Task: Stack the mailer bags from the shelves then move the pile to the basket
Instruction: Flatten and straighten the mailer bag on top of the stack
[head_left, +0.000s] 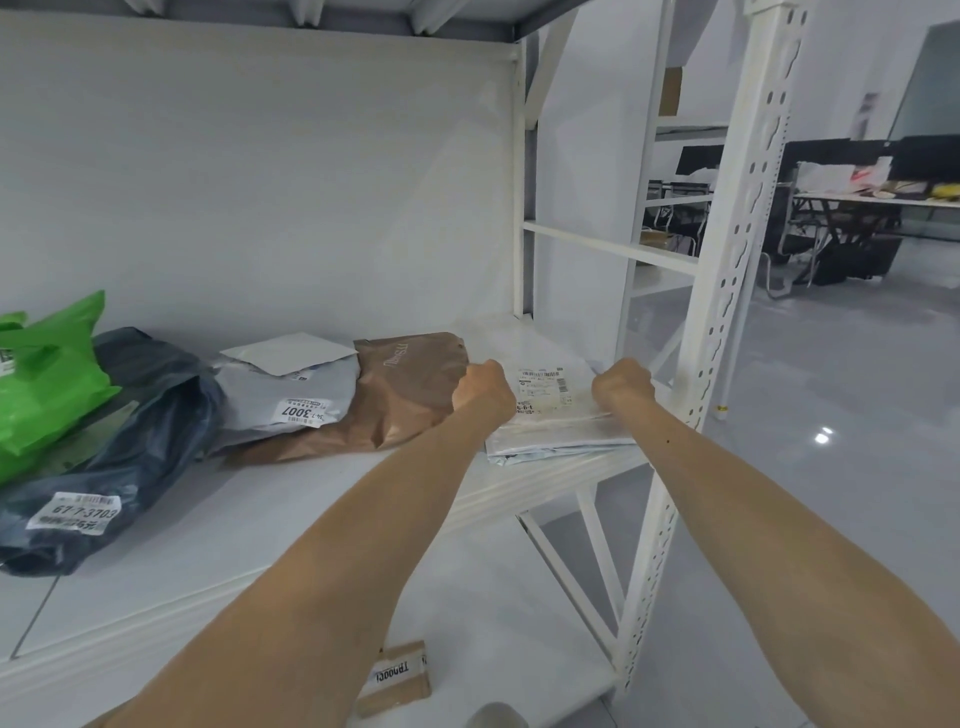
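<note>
A flat white mailer bag (550, 415) with a printed label lies at the right end of the white shelf (291, 519), on top of other thin white bags. My left hand (483, 392) grips its left edge and my right hand (621, 384) grips its right edge, both fists closed. To the left lie a brown mailer (400, 400), a grey mailer (291, 395) labelled 3007, a dark blue-black bag (130, 457) and a green bag (47, 384). No basket is in view.
The white perforated rack upright (727, 312) stands just right of my right hand. A cardboard box (397, 680) sits on the lower shelf. Desks and chairs (831, 218) fill the room at the far right, across a grey floor.
</note>
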